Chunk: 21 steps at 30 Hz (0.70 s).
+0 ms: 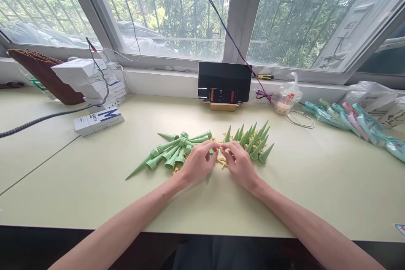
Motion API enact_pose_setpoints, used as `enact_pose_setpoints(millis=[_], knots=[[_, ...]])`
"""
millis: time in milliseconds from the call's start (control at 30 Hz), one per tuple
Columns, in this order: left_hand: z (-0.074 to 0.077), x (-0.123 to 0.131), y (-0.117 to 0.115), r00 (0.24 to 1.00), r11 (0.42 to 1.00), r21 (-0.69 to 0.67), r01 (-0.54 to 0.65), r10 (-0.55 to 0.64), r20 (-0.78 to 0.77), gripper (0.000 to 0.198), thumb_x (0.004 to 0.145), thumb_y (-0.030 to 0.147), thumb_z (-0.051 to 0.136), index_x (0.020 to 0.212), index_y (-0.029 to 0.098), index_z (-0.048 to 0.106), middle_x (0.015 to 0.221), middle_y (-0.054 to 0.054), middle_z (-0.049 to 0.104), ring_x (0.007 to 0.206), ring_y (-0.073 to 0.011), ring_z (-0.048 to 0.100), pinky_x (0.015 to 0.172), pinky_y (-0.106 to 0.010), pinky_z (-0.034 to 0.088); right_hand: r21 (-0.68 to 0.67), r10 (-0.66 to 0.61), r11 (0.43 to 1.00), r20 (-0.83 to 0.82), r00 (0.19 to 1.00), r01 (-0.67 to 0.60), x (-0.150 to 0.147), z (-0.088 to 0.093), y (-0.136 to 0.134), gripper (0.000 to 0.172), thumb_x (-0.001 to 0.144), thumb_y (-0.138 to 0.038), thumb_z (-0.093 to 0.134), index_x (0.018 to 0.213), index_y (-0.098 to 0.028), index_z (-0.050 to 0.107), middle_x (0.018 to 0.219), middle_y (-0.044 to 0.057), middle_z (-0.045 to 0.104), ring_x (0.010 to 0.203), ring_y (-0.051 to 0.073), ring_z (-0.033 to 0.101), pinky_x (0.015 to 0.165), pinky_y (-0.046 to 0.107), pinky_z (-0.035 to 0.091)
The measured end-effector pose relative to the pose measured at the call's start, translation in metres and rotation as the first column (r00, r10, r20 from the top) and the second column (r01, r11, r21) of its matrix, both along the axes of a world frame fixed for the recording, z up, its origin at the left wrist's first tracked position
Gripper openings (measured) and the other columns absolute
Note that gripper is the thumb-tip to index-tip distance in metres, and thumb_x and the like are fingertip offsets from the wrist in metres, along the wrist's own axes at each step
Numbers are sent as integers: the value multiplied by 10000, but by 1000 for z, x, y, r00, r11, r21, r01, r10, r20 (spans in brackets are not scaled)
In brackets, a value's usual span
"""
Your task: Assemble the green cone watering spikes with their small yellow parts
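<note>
Green upright spikes (257, 151) stand finished-looking centre-right, loose spikes (172, 152) remain centre-left, left hand (199, 161) and right hand (239, 163) apparently pinching a yellow piece (220, 146).

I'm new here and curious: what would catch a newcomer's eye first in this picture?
Probably the green, pointed plastic-looking cones, bunched tips-up beyond the right hand, with small yellow pieces near them. Next comes the loose heap of long green spikes with ribbed ends, lying beside the left hand. Behind, below the window, a flat black screen stands with a dark phone in front.
</note>
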<state>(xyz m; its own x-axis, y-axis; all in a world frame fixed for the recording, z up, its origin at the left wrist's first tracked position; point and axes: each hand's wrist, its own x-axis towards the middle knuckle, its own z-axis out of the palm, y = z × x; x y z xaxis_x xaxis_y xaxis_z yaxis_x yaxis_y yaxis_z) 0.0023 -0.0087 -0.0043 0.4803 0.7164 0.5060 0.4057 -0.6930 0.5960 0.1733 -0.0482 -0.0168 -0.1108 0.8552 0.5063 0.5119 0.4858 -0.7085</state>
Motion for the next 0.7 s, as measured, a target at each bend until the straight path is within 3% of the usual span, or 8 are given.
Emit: enact_pose_setpoints(millis=[300, 433, 700], knots=[[-1, -1, -1, 997, 997, -36, 71, -72, -37, 52, 901, 186, 549, 884, 179, 598, 833, 0, 628, 485, -63, 400, 530, -227, 384, -26, 41, 999, -162, 986, -46, -2, 4, -5, 179, 1026, -282, 419, 1110, -241, 571, 1025, 49, 531, 574, 95, 557, 546, 271, 522], [0, -1, -2, 993, 993, -43, 107, -109, -52, 113, 918, 182, 539, 925, 192, 652, 859, -14, 639, 514, -75, 433, 543, -231, 395, -15, 76, 997, -205, 976, -81, -3, 4, -6, 168, 1026, -309, 429, 1110, -245, 559, 1020, 37, 513, 538, 72, 556, 496, 251, 509], [7, 2, -4, 975, 969, -108, 222, -222, 16, 216, 942, 177, 512, 819, 173, 690, 784, -21, 649, 567, -89, 467, 519, -214, 380, -26, 114, 992, -265, 957, -125, -4, 5, -7, 155, 1022, -314, 447, 1099, -249, 565, 1019, 28, 527, 543, 65, 545, 486, 238, 494]])
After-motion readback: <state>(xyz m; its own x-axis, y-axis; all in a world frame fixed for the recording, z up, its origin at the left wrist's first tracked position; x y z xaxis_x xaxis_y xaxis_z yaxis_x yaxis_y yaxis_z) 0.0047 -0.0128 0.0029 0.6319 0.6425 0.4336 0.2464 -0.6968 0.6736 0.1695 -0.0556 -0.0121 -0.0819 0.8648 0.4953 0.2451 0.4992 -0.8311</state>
